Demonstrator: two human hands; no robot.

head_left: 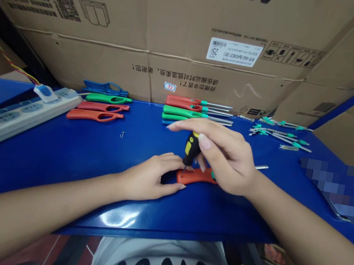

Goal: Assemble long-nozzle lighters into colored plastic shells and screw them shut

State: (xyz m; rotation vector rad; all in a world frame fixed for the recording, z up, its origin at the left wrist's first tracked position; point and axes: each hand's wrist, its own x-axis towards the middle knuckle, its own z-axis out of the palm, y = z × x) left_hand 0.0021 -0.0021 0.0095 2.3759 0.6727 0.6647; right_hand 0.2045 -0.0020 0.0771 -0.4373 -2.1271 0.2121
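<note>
My right hand [227, 159] is closed around a black and yellow screwdriver [190, 149], held upright. Its tip meets the end of an orange long-nosed gas lighter [189, 177] lying on the blue table. From the left, my left hand [152, 176] steadies that same end, thumb on the near side and fingers on the far side. My right hand covers the lighter's middle; its metal tube [261, 167] shows beyond the wrist. A few small screws [122, 134] lie loose to the left of the hands.
Behind are red and green lighters with metal tubes [198, 109]. Handle shells [102, 107] lie at back left beside a white power strip [11, 117]. Loose metal tubes with teal parts [282, 135] sit at back right, near a blurred flat object [334, 192]. A cardboard wall [181, 28] stands behind.
</note>
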